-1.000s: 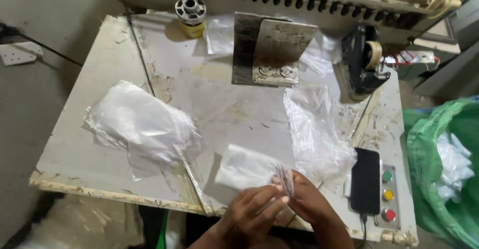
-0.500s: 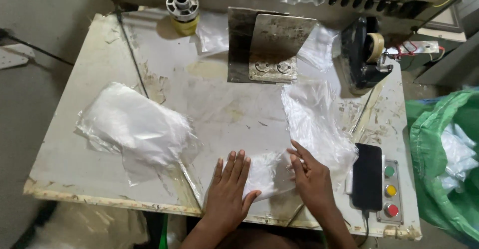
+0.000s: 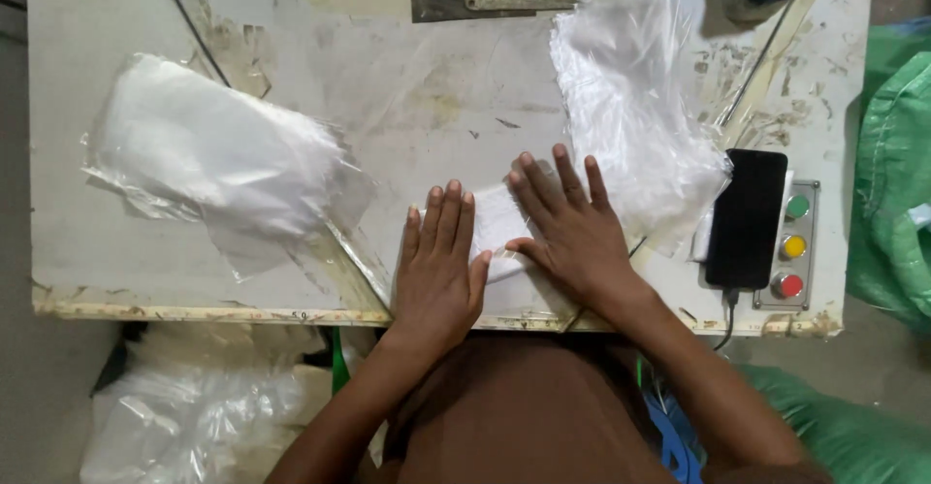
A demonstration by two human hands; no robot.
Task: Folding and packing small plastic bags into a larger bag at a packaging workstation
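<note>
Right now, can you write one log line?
left hand: flat on small clear plastic bag | right hand: flat on it | worn white table

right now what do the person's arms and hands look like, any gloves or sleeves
Both arms are bare to as far up as the view shows, with no sleeves. The left hand and the right hand wear no gloves, and no rings, watch or bands show. A brown garment covers the lap.

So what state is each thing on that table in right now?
Left hand: flat, pressing the small bag.
Right hand: flat, pressing the same bag.
Small plastic bag: lying flattened under both hands.
Left bag pile: loose, untouched.
Right bag pile: loose, untouched.
Phone: screen dark.
</note>
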